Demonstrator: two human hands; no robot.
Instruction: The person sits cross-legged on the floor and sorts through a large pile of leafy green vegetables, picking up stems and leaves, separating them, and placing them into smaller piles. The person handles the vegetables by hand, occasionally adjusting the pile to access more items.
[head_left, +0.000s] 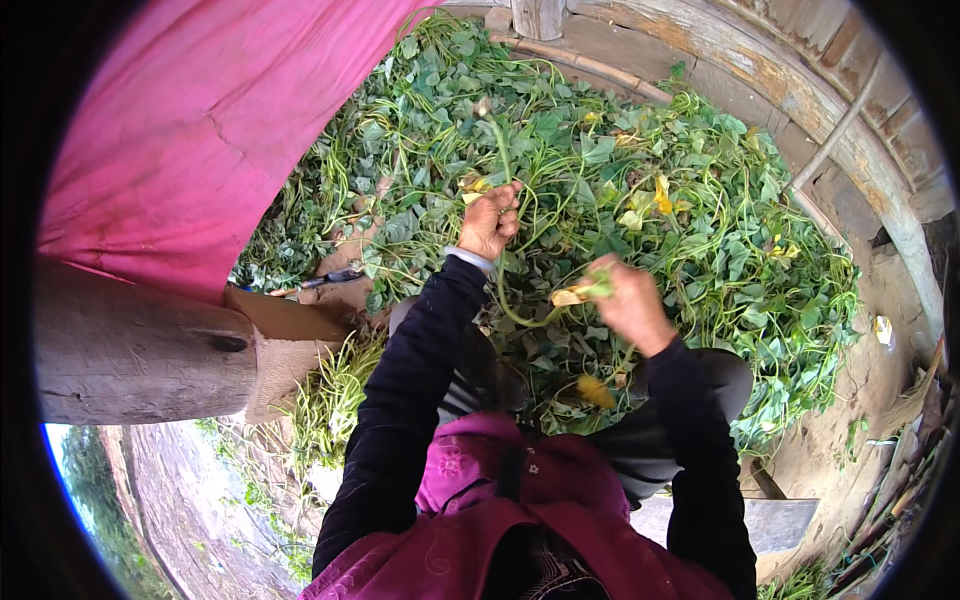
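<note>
My left hand (491, 219), with a pale bangle on the wrist, is closed around a thick green vine stem (501, 150). One end of the stem rises above the fist; the rest hangs below it and curves to the right. Lower and to the right, my right hand (634, 304) is blurred by motion. Its fingers pinch a yellowed leaf (570, 296) along with some green leafy bits. Beneath both hands spreads a wide heap of leafy green vines (720, 195), with yellow leaves (662, 196) scattered through it.
A pink cloth (202, 135) hangs at the upper left above a thick wooden post (142, 341) on a block. A dark-handled tool (330, 277) lies beside the heap. Stripped green stalks (330, 412) are piled near my left knee. A wooden beam (847, 142) borders the right.
</note>
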